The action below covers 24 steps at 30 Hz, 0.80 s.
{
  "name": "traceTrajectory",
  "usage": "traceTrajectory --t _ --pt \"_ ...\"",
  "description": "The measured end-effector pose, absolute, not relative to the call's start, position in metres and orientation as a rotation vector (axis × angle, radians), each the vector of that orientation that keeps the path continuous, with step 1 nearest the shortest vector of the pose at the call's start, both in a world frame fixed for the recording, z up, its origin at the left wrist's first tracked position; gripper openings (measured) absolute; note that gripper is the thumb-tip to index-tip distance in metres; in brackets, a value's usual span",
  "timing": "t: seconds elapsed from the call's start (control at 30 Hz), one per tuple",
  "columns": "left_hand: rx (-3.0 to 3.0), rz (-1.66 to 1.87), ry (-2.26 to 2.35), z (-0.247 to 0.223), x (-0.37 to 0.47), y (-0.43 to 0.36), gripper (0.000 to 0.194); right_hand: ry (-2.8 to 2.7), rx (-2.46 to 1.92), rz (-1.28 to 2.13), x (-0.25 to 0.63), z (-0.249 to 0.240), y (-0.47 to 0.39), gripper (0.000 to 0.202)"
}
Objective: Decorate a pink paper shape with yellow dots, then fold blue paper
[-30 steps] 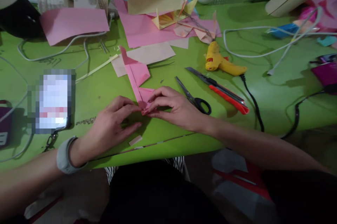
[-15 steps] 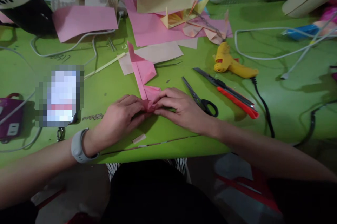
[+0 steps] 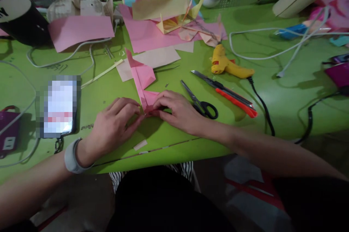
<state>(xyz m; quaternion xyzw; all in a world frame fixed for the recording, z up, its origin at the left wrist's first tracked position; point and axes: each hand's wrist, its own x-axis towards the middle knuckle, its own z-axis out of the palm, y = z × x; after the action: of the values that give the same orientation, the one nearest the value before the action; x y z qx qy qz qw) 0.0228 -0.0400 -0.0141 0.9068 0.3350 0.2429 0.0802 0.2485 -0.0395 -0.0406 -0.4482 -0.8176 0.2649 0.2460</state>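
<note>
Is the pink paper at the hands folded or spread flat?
Folded: the pink paper has a creased strip along one side and angled flaps.

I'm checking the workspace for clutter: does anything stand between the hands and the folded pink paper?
Nothing visible does. The right hand pinches the lower end of the folded pink paper; the left hand has its fingertips at that end, contact unclear. The scissors lie beside the right hand, not in between.

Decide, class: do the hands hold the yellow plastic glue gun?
No, the glue gun lies on the green table, while the left hand and right hand are at the folded pink paper.
</note>
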Motion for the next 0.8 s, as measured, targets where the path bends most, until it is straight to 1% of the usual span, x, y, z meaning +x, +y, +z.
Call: traceTrajectory --t 0.1,0.23,0.53,0.7,0.8 --pt "2.975 0.671 0.881 -0.014 0.018 -0.041 0.018 -2.254 -1.201 0.703 0.248 -0.041 -0.038 0.008" --pt "3.065 0.612 0.855 -0.016 0.016 -0.041 0.023 -2.285 -1.196 0.652 0.247 -0.044 -0.037 0.010" --pt "3.117 0.551 0.704 -0.013 0.020 -0.042 0.019 -2.297 -1.207 0.631 0.245 -0.046 -0.037 0.018" --pt "3.206 0.445 0.680 -0.011 0.023 -0.042 0.010 -2.292 -1.168 0.671 0.246 -0.041 -0.036 0.015" --pt "3.228 0.430 0.693 -0.013 0.024 -0.042 0.011 -2.171 -1.114 0.744 0.254 -0.033 -0.034 0.012"
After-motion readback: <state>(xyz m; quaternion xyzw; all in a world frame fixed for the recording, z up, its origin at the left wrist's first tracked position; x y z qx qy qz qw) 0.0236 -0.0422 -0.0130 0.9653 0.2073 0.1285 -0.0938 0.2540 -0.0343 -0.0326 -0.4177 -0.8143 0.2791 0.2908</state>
